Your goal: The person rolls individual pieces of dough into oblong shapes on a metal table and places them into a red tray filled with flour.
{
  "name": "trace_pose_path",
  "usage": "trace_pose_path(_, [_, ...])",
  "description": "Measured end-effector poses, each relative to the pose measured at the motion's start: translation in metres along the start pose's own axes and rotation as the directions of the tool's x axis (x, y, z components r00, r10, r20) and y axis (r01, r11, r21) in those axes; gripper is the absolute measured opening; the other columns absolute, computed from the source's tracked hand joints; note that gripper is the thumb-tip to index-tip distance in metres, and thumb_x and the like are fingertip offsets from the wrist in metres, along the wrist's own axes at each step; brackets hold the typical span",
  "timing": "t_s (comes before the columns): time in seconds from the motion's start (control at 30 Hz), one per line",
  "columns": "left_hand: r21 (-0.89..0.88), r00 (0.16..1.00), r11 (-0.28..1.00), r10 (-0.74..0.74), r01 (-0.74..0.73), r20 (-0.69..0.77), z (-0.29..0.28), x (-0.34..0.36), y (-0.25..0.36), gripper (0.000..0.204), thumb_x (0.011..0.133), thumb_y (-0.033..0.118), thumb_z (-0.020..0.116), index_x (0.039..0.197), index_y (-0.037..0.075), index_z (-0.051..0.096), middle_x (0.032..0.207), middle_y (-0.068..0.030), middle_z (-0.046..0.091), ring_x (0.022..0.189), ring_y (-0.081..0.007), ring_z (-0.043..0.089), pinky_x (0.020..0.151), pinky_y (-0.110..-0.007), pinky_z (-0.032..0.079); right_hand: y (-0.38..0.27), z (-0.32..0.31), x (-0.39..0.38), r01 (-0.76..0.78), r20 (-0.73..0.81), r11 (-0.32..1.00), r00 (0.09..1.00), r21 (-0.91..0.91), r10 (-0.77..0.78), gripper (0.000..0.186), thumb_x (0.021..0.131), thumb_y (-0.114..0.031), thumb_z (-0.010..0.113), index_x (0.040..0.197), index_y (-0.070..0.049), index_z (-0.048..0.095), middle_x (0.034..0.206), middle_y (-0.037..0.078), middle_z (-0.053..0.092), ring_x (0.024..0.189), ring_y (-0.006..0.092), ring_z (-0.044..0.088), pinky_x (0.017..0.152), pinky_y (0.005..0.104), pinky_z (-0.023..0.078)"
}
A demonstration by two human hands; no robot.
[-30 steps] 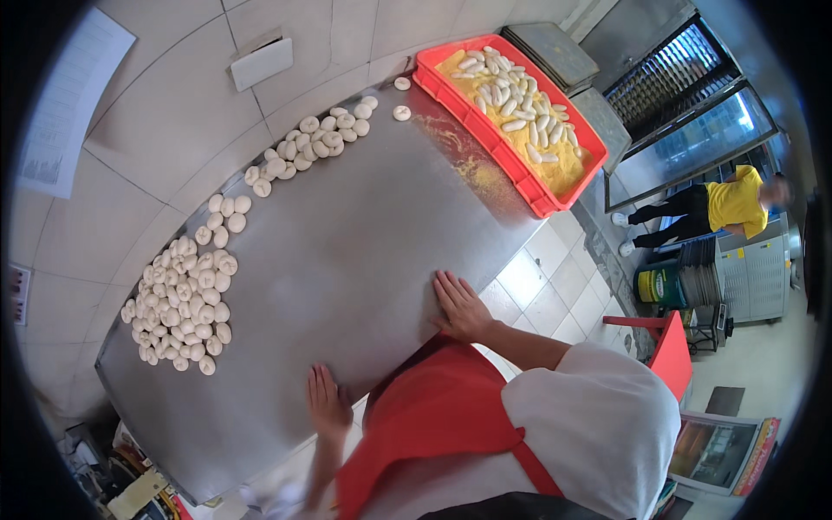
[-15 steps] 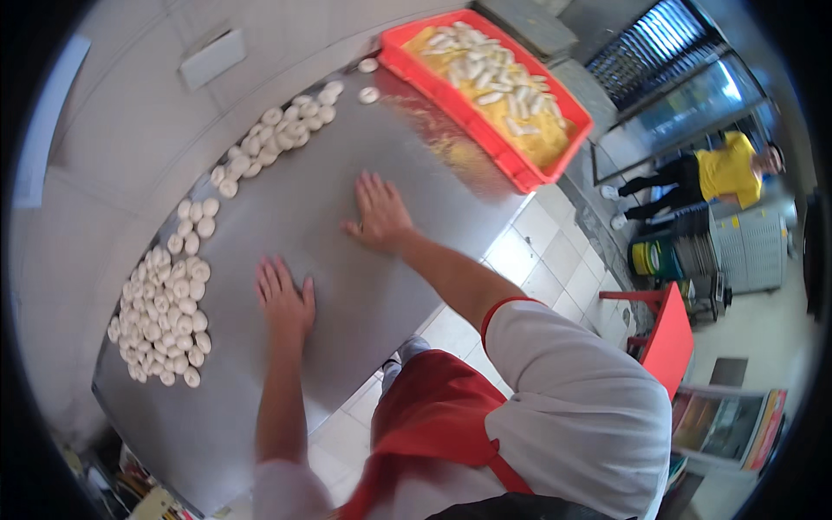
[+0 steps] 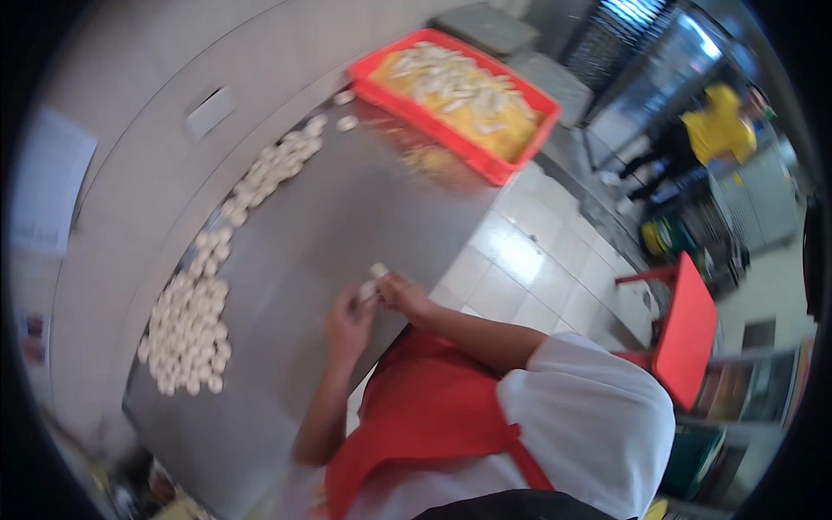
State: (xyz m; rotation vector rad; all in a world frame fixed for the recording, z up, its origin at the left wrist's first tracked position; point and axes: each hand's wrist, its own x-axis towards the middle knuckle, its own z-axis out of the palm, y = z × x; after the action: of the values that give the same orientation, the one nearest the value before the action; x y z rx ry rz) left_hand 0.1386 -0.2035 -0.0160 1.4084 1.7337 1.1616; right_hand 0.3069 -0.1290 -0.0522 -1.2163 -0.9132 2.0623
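Steel worktable (image 3: 295, 251): R hand (image 3: 400, 293) pinches pale dough piece (image 3: 379, 270) at approx. 1 o'clock of L hand (image 3: 349, 319), whose grip's too blurred to tell. Dough balls (image 3: 186, 334) 9 o'clock, red tray (image 3: 425, 128) 1 o'clock. Prob. light, soft, easily dented; hold mid-body w/ fingertips.

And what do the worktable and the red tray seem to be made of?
Worktable: probably metal, perhaps stainless steel, with a satin finish; its smooth grey top shows soft sheen. Red tray: likely moulded plastic, evenly coloured; blur leaves its finish unclear.
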Motion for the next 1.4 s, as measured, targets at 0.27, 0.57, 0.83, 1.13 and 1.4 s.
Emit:
trace_pose_path(0.27, [0.279,0.993,0.955,0.11,-0.096,-0.035,-0.041,0.219,0.005,0.052,0.098,0.031,0.072,0.14,0.001,0.059,0.141,-0.0234,0.06,0.126,-0.0427,0.06,0.108,-0.051,0.048,-0.236,-0.056,0.057,0.437,-0.249,0.562,0.89,0.703,-0.381,0.063,0.114,-0.052,0.036,0.147,0.0,0.047,0.132,0.017,0.064,0.111,0.029,0.068,0.097,0.0462,0.059])
trace_pose_path(0.57, [0.706,0.974,0.671,0.141,-0.225,0.176,-0.039,0.419,-0.074,0.044,0.092,0.019,0.076,0.135,0.014,0.068,0.138,-0.0097,0.064,0.123,-0.0322,0.061,0.106,-0.047,0.047,-0.269,-0.059,0.347,0.082,-0.21,0.396,0.74,-0.915,-0.639,0.042,0.1,-0.031,0.064,0.132,-0.004,0.069,0.123,0.021,0.07,0.116,0.0368,0.067,0.107,0.0482,0.051])
trace_pose_path(0.83, [-0.794,0.885,0.603,-0.406,0.073,-0.227,-0.106,0.321,-0.077,0.026,0.108,0.02,0.064,0.128,0.004,0.064,0.118,-0.0082,0.065,0.102,-0.0187,0.064,0.089,-0.036,0.054,-0.24,-0.017,0.338,0.3,0.006,0.482,0.854,-0.823,-0.52,0.028,0.092,-0.014,0.066,0.115,-0.002,0.055,0.109,0.028,0.065,0.105,0.0464,0.065,0.086,0.0544,0.051])
trace_pose_path(1.13, [0.574,0.966,0.781,-0.246,0.246,-0.079,-0.124,-0.053,-0.104,0.051,0.092,0.018,0.073,0.138,-0.001,0.063,0.123,-0.0199,0.071,0.117,-0.0353,0.068,0.104,-0.049,0.052,-0.095,-0.091,0.076,0.334,0.314,0.058,0.922,-0.941,-0.225,0.053,0.098,-0.005,0.055,0.15,-0.002,0.048,0.144,0.023,0.057,0.138,0.0409,0.052,0.114,0.0487,0.045])
trace_pose_path(1.4, [0.687,0.977,0.726,-0.16,0.017,0.144,-0.081,-0.091,-0.088,0.074,0.098,0.034,0.059,0.155,-0.01,0.043,0.163,-0.0344,0.037,0.157,-0.0494,0.026,0.131,-0.057,0.018,-0.023,-0.075,0.0,0.243,0.329,-0.309,0.906,-0.92,-0.266,0.092,0.103,-0.058,0.051,0.166,0.004,0.022,0.175,0.024,0.017,0.163,0.0405,0.018,0.131,0.055,0.017])
